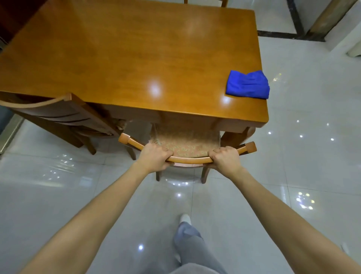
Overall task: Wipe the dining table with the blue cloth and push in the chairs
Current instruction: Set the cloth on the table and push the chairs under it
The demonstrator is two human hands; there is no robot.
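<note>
A glossy wooden dining table (pixel 127 58) fills the upper part of the head view. A folded blue cloth (pixel 247 84) lies on its near right corner. A wooden chair (pixel 187 144) with a patterned seat stands at the table's near edge, its seat partly under the tabletop. My left hand (pixel 154 157) grips the curved top rail of the chair on the left. My right hand (pixel 224 157) grips the same rail on the right.
A second wooden chair (pixel 58 115) stands at the table's near left, its seat under the top. Another chair's back (pixel 205 1) shows at the far edge. Shiny white floor tiles (pixel 312 156) surround the table. My leg and foot (pixel 185 230) are below.
</note>
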